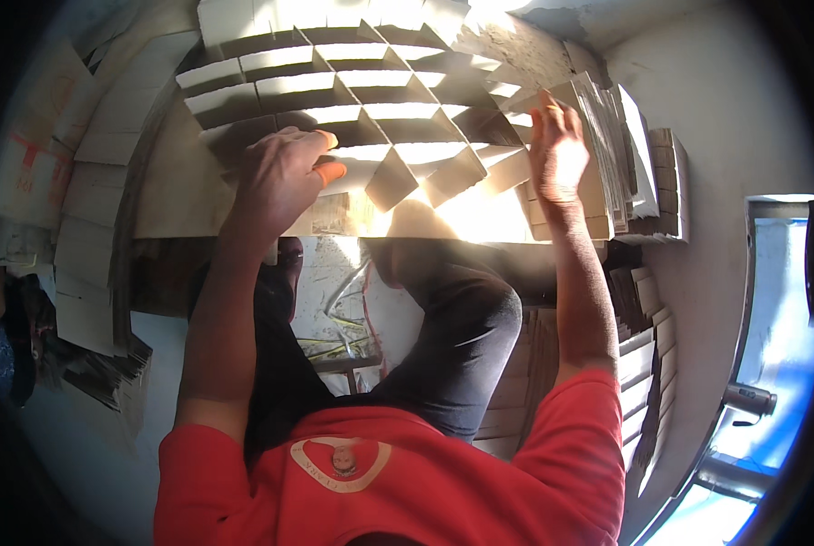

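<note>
A cardboard divider grid (361, 100) of interlocking strips lies on the table in front of me, crossed by bright bands of sunlight. My left hand (284, 168) is at its near left corner, thumb and forefinger spread apart, with orange coverings on their tips. At the grid's right end is my right hand (557, 155), fingers raised and slightly bent beside the strip ends. Whether its fingertips touch the grid is hard to make out in the glare. Near the table edge, several strip ends of the grid stick out toward me.
Upright stacks of cardboard sheets (598, 136) stand right of the grid. More cardboard (106, 209) is piled at the left, and bundles of strips (648, 364) lie low on the right. The wooden table (175, 200) ends just above my knees. A blue-lit window (776, 300) is at the far right.
</note>
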Demonstrator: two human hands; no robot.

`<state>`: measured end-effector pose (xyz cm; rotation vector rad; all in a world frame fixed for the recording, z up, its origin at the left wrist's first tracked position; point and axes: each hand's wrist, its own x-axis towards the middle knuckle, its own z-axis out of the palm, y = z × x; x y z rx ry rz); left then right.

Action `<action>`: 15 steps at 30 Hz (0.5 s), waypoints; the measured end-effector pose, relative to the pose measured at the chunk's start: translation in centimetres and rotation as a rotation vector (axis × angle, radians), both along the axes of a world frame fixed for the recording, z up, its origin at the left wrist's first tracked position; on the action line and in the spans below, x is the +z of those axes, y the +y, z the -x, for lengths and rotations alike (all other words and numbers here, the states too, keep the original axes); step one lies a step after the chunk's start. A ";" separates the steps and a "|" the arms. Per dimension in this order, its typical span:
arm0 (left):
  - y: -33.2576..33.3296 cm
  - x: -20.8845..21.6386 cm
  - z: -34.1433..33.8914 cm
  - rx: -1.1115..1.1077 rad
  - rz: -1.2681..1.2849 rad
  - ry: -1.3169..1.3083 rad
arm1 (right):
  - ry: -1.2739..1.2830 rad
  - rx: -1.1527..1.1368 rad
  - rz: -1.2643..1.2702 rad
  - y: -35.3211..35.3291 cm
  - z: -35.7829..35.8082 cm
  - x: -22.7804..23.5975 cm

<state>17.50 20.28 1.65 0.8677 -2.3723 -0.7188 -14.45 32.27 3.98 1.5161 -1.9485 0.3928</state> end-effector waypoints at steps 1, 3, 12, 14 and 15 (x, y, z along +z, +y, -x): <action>0.1 0.3 0.2 -0.009 0.034 0.016 | 0.028 -0.085 -0.012 2.3 2.9 -0.6; 0.2 0.4 0.5 -0.010 0.037 0.079 | 0.098 -0.434 -0.176 6.3 6.7 -1.4; 0.0 -0.3 0.2 0.025 0.064 0.079 | -0.049 -0.545 -0.374 11.3 13.6 -2.3; 0.0 0.2 -0.1 0.052 -0.024 0.077 | -0.211 -0.551 -0.240 11.0 12.9 -1.0; 0.0 0.5 -0.4 0.057 -0.054 0.073 | -0.241 -0.565 -0.193 10.8 12.3 -0.3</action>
